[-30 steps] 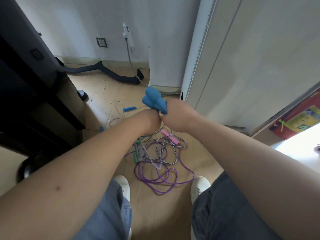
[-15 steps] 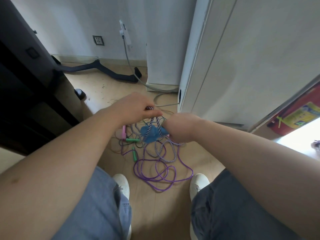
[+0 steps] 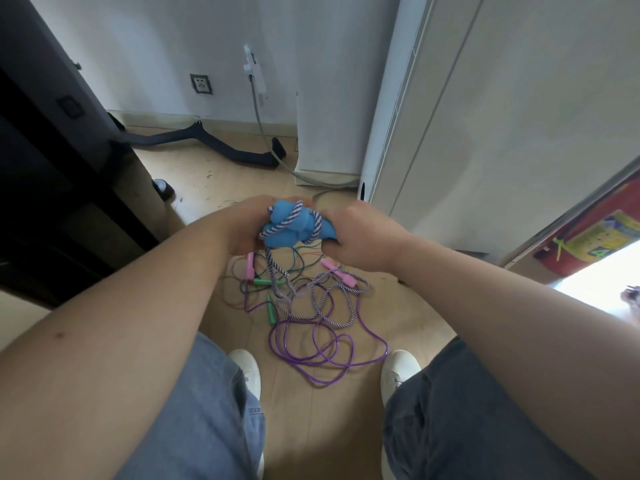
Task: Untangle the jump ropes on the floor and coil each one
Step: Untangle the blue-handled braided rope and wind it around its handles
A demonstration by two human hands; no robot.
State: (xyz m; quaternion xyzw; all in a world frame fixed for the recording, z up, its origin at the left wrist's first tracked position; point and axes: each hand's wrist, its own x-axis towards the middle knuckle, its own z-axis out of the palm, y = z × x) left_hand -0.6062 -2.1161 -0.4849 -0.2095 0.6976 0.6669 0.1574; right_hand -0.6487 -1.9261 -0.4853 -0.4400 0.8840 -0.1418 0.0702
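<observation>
Head view | blue foam handles [image 3: 294,233], wound with striped rope [image 3: 272,271], are gripped at either end by left hand [image 3: 242,223] and right hand [image 3: 363,237], fingers curled | below the handles, purple rope [image 3: 323,383], pink handles [image 3: 249,270] and green handles [image 3: 270,308] are seen tangled on floor [image 3: 214,174].

We see a wooden floor [image 3: 214,178] bearing a purple rope [image 3: 329,358] tangled with a striped rope [image 3: 333,306] (pink handles [image 3: 347,278] and green handles [image 3: 271,310] among them), a black bar [image 3: 221,147] and grey cable [image 3: 311,180] farther back.

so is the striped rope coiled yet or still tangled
Tangled: the striped rope winds around the blue handles and trails into the purple rope on the floor.
</observation>
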